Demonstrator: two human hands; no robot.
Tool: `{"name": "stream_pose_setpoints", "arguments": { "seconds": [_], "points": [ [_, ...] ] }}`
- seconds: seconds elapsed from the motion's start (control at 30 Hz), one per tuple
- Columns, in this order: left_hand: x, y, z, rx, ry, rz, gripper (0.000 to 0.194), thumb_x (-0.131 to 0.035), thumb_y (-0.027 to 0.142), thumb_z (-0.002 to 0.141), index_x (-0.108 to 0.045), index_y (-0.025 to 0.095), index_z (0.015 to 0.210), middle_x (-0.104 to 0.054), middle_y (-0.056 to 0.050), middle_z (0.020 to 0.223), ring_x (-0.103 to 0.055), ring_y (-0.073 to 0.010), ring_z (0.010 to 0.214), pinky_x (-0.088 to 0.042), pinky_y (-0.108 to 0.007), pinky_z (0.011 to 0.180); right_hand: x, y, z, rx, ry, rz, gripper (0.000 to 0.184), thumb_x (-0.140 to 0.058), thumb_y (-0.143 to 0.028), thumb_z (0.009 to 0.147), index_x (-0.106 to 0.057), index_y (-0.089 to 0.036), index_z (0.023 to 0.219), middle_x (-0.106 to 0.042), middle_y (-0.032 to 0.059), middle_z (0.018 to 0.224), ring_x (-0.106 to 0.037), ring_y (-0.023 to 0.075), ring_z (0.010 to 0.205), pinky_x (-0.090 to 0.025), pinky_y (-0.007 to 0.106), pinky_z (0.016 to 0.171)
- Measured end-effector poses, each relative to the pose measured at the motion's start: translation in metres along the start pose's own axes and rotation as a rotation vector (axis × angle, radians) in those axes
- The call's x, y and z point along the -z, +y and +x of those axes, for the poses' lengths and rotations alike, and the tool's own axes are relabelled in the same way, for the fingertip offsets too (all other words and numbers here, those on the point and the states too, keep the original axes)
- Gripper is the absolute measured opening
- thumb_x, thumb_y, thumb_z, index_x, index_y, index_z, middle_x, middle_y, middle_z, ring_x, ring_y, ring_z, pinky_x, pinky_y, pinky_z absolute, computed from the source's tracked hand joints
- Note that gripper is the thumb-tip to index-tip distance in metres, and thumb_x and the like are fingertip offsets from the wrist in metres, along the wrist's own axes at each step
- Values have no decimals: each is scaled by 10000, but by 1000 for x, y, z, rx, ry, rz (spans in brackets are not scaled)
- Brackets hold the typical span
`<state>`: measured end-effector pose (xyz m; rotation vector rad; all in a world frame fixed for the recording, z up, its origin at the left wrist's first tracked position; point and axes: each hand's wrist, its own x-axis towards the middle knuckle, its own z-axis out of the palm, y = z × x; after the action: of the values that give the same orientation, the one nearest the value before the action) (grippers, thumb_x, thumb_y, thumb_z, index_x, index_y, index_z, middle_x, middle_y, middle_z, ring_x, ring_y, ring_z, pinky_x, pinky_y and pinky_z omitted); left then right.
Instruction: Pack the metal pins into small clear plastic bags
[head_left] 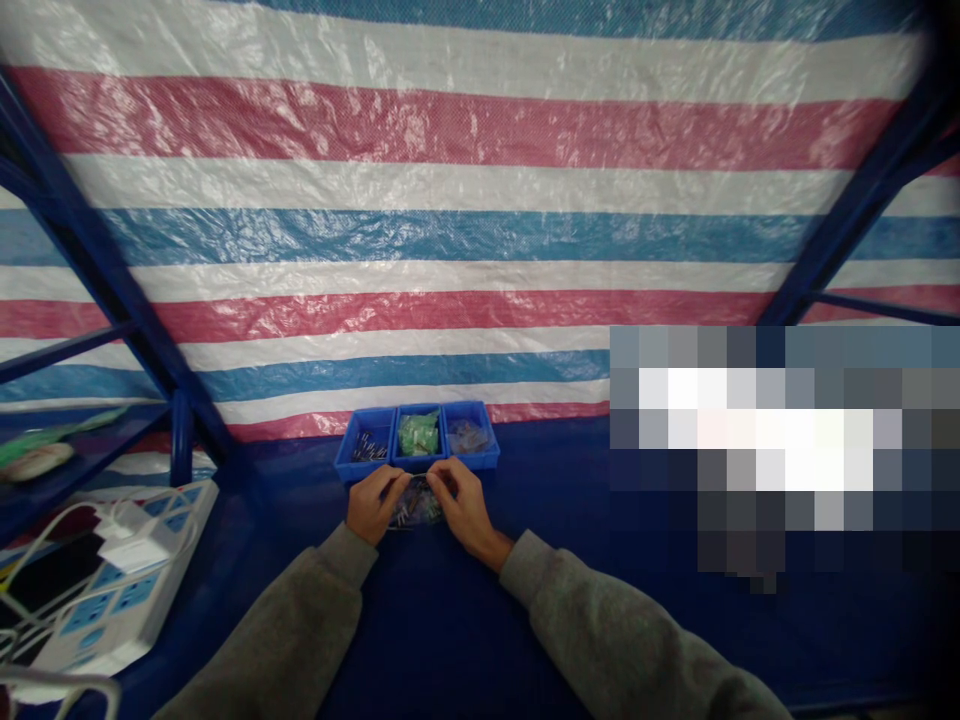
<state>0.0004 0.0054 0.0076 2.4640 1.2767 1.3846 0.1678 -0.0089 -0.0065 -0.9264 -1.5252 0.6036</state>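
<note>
A small clear plastic bag (417, 506) with little metal-looking and greenish pieces in it is between my hands, just in front of three blue bins. My left hand (377, 500) pinches the left part of its top edge between thumb and fingers. At the right end of the same edge, my right hand (463, 503) is closed in a matching pinch. A pale strip of that edge shows between the fingertips. My fingers partly cover the bag's sides. The pieces inside are too small to name.
Behind the bag, the left bin (364, 465) holds small metal pieces, the middle bin (397, 452) green packets and the right bin (487, 458) clear packets. A white power strip (161, 590) with cables lies left. Blue frame posts (112, 260) flank striped sheeting (480, 230). The right side is pixelated.
</note>
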Motion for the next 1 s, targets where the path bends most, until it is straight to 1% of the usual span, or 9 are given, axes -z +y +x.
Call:
{"name": "stream_pose_setpoints", "arguments": {
  "seconds": [0.17,0.27,0.43,0.53,0.63,0.73,0.87,0.93,1.0],
  "points": [
    [0,1,-1,-3,21,-14,221,-484,313,857,-614,165,757,-632,-18,675,-594,-120,626,-473,-220,639,1,-1,0,10,-2,-13,189,-473,-320,869,-578,-181,798,-568,18,745,-534,144,678,-414,247,612],
    [1,2,-1,-11,50,-40,186,-517,306,840,-633,165,807,-662,-34,743,-620,-135,684,-493,-236,676,1,-1,1,20,-3,-34,205,-467,-326,873,-582,-182,783,-565,21,743,-526,147,679,-413,250,617],
    [1,4,-2,-50,91,-45,154,-539,246,831,-658,167,889,-690,-58,861,-640,-168,816,-504,-283,783,-1,3,1,32,-39,-55,211,-466,-297,873,-593,-178,754,-567,13,711,-527,143,662,-405,244,614],
    [1,3,-3,-31,120,-39,173,-527,226,834,-657,164,928,-688,-68,926,-640,-172,853,-515,-267,754,-2,6,2,4,-40,-70,223,-450,-289,877,-604,-174,763,-574,9,690,-524,140,640,-397,235,588],
    [0,1,-4,21,99,-45,188,-505,218,846,-641,169,968,-688,-55,941,-648,-147,804,-516,-240,725,-3,7,2,-24,-45,-76,229,-448,-291,874,-612,-167,771,-582,10,688,-523,135,635,-391,219,570],
    [-3,-3,-4,39,62,-54,187,-490,215,858,-628,168,975,-690,-43,900,-645,-141,789,-509,-246,747,-3,8,2,-31,-49,-77,232,-450,-292,871,-617,-164,774,-590,13,694,-528,133,640,-387,211,569],
    [-4,-6,-2,-50,73,-1,213,-512,204,850,-630,182,1025,-676,-50,911,-620,-167,847,-476,-303,816,-3,9,1,-39,-22,-79,246,-438,-305,877,-617,-165,783,-592,16,704,-532,134,643,-389,213,570],
    [-3,-6,-1,-91,72,7,233,-513,188,850,-628,197,1053,-670,-49,899,-610,-165,835,-471,-311,807,-3,9,0,-39,-14,-83,252,-431,-308,881,-616,-167,782,-588,13,697,-530,133,638,-389,215,572],
    [-2,-6,-1,-102,85,-5,222,-524,183,844,-636,199,1036,-667,-47,880,-605,-161,816,-474,-304,784,-3,8,0,-37,-7,-86,252,-429,-307,883,-614,-168,784,-586,11,697,-529,132,635,-388,217,574]
  ]
}}
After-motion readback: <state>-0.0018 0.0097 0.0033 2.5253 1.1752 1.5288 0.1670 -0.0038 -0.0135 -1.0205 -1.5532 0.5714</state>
